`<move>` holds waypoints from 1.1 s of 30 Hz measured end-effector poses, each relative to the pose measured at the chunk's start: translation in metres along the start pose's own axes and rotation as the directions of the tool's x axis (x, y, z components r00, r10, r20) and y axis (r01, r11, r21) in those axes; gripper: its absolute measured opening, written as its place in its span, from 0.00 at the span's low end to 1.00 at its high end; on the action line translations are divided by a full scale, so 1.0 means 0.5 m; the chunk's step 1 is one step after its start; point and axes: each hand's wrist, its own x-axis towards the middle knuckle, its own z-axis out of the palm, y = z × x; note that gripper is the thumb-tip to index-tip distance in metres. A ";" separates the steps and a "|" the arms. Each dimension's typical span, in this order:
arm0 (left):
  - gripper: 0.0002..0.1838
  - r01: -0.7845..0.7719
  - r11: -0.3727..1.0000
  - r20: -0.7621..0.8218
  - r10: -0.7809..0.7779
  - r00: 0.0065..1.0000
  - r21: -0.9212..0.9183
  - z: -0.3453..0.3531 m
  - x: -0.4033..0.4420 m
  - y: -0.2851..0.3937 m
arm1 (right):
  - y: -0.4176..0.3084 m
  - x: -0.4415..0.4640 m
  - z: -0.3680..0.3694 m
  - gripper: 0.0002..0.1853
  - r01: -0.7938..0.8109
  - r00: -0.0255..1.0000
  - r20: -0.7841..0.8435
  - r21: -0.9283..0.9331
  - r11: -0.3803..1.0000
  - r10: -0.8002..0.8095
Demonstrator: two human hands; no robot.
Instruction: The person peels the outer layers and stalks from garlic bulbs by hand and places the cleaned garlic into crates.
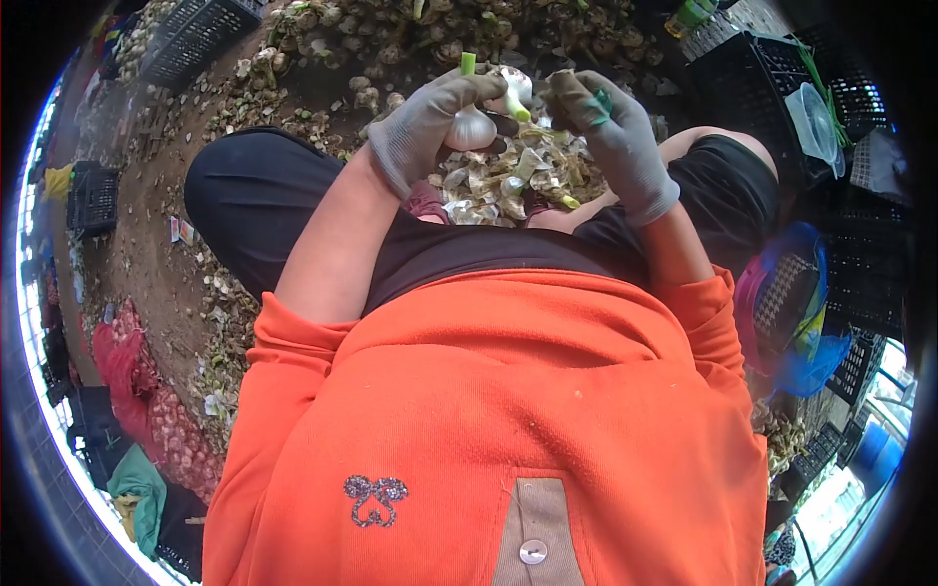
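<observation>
My left hand (430,118), in a grey work glove, is closed around two garlic bulbs. One white garlic bulb (471,130) hangs below the fingers, with a cut green stem (468,64) above them. The other garlic bulb (514,88) sits at the fingertips, its trimmed green stem pointing down. My right hand (618,137), gloved too, is a short way to the right, apart from the bulbs. Its fingers are curled together, dark at the tips, with a green patch near the thumb. Whatever they hold is hidden. Beneath both hands lies a pile of garlic peelings (518,181).
A heap of untrimmed garlic (420,34) covers the ground ahead. Black crates stand at upper left (200,39) and right (747,88), the right one beside a clear plastic tub (814,127). A red net sack of garlic (171,420) lies at left.
</observation>
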 end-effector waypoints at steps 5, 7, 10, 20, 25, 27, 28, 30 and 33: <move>0.24 -0.044 0.986 -0.081 0.058 0.995 0.160 0.032 -0.012 0.011 | 0.021 -0.009 -0.004 0.23 -0.135 0.989 0.048 -0.141 0.981 0.143; 0.23 -0.013 0.975 -0.155 0.048 0.987 0.223 0.050 -0.017 0.018 | 0.021 -0.006 0.004 0.25 -0.113 0.990 0.047 -0.335 0.935 0.136; 0.21 -0.016 0.968 -0.215 0.072 0.974 0.250 0.060 -0.019 0.019 | 0.022 -0.002 0.010 0.25 -0.035 0.996 0.058 -0.366 0.930 0.060; 0.18 0.084 0.963 0.007 -0.085 0.996 -0.258 0.022 -0.011 0.000 | -0.002 0.006 -0.004 0.17 0.120 0.981 0.177 -0.242 0.963 -0.078; 0.17 -0.043 0.962 0.003 0.046 0.999 -0.269 0.035 -0.018 0.019 | 0.013 0.006 -0.011 0.15 0.049 0.989 0.137 0.047 0.998 -0.055; 0.17 -0.154 0.978 -0.081 0.144 0.986 -0.140 0.042 -0.013 0.023 | -0.003 0.005 -0.019 0.15 -0.093 0.987 0.153 0.279 0.956 0.051; 0.15 -0.089 0.970 -0.125 0.062 0.990 -0.226 0.042 -0.018 0.034 | -0.009 0.006 -0.035 0.16 -0.191 0.960 0.255 0.307 0.933 0.113; 0.17 -0.189 0.978 -0.104 0.179 0.978 -0.088 0.055 -0.022 0.034 | -0.029 -0.001 -0.025 0.17 -0.219 0.933 0.319 0.144 0.965 0.164; 0.20 -0.230 0.972 -0.114 0.234 0.966 0.043 0.067 -0.025 0.032 | -0.033 -0.015 0.005 0.18 -0.205 0.958 0.221 0.081 0.975 0.183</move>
